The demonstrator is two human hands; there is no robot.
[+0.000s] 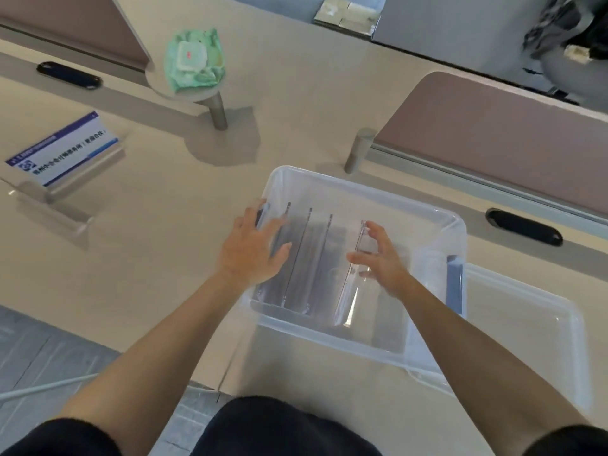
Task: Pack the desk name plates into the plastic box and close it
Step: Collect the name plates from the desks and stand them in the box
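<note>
A clear plastic box [457,225] stands open on the beige desk, with a blue latch [454,281] on its right side. Several clear acrylic name plates [312,258] stand on edge inside it. My left hand [250,251] rests flat on the leftmost plates at the box's left wall, fingers spread. My right hand [381,258] hovers open over the rightmost plate [352,284], fingertips touching its top edge. The translucent lid [526,324] lies flat to the right of the box. One more name plate with a blue-and-white card [62,153] stands on the desk at the far left.
A green wet-wipe pack [194,60] sits on a small round stand [217,103] behind the box. A grey post [358,149] and pink partition panels [493,133] border the desk. Black cable slots [523,227] are set into the desktop.
</note>
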